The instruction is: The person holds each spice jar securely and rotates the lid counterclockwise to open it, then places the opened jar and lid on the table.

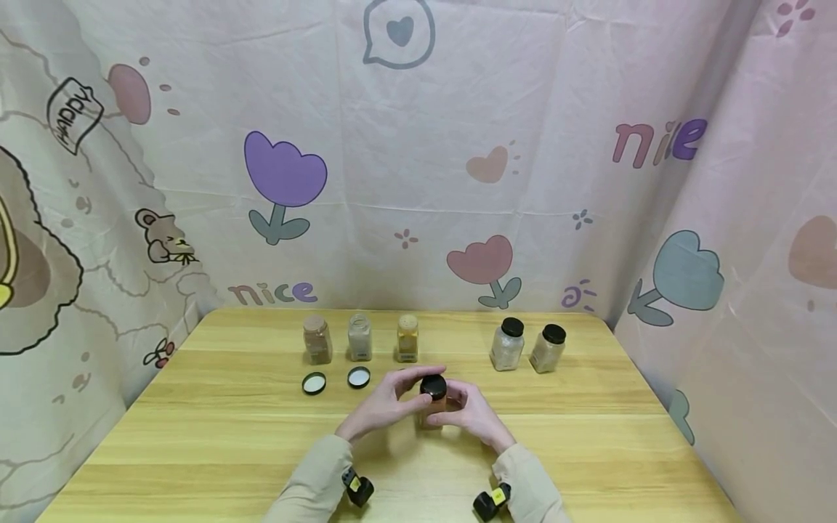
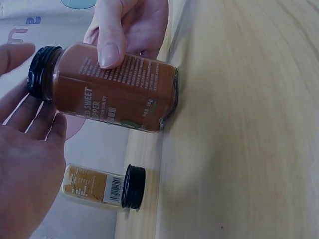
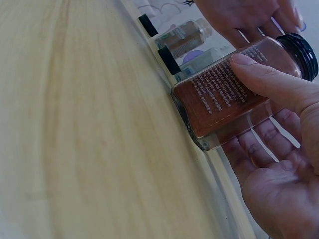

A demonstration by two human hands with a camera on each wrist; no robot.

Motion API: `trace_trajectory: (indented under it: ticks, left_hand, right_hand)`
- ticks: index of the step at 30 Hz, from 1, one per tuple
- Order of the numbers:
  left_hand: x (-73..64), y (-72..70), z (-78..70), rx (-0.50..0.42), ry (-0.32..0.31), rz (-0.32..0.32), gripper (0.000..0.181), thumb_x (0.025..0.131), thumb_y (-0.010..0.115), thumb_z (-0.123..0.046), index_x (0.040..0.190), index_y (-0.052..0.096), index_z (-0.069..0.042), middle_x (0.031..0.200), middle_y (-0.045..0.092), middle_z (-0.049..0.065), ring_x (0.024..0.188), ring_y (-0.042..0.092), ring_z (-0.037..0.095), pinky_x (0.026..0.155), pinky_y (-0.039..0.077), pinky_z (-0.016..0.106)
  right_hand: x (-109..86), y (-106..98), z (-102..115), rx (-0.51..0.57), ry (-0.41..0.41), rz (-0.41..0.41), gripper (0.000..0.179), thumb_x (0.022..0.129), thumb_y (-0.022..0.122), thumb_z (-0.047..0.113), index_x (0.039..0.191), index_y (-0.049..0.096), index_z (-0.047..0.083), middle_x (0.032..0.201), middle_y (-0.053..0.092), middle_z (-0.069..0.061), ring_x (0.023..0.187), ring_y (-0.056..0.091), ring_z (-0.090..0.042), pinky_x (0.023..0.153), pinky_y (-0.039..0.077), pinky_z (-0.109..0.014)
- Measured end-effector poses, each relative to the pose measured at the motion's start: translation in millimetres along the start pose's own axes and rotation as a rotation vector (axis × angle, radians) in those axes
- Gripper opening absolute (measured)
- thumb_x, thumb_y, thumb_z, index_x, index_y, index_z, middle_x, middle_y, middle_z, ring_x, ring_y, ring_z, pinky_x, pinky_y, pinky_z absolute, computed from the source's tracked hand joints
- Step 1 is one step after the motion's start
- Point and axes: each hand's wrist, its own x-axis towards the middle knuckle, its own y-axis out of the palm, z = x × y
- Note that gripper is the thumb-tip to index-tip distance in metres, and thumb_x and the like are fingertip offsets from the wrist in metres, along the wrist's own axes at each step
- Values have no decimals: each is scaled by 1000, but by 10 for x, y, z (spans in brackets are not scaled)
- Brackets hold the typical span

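Gripping jar (image 2: 114, 89): right hand (image 1: 476, 417), thumb and fingers around its sides.
Lid (image 1: 433, 386): on jar; left hand (image 1: 382, 404) curled round it.
Jar: upright between both hands, on or just above tabletop (image 1: 588, 436); contact unclear.

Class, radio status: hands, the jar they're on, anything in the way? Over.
Left hand round the black lid; right hand grips the reddish-brown spice jar. Jar upright, lid on. Nothing visibly in the way; yellow jar stands behind.
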Motion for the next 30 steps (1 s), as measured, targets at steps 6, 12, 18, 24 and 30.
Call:
trace_trajectory:
  ticks: [6,12,18,24,30]
  left_hand:
    - [-1,2,-7,19,4,-48,44,98,66,-14,140,57,-7,145,58,16,138,53,31,121,41,38]
    - [18,39,-3,60,18,-99,42,94,71,-15,135,62,-9,134,62,18,127,59,30,116,46,45]
    - [14,38,-14,58,-12,-63,46,97,68,-16,141,58,-8,144,57,19,135,54,33,119,43,41]
    - [9,28,-35,49,-17,-50,44,98,66,-15,140,58,-8,145,59,15,136,54,32,116,43,28]
    - [15,46,-26,71,5,-91,44,95,70,-15,137,60,-8,139,60,21,129,58,31,114,47,36]
  right_hand:
    - [-1,0,-11,21,-6,8,52,85,79,8,133,62,4,130,67,-23,108,67,-5,96,54,-20]
    - [7,-2,-17,27,-16,14,49,85,79,7,131,62,3,127,67,-24,105,68,-6,94,55,-20]
    - [8,-4,-24,10,-13,14,49,85,79,7,131,63,4,128,68,-23,106,68,-6,95,55,-20]
    - [8,-6,-22,4,4,-4,48,85,80,8,130,64,4,127,68,-22,106,68,-5,95,54,-20]
    - [4,-2,0,7,11,-4,48,84,80,8,129,64,4,127,68,-22,105,67,-4,95,54,-20]
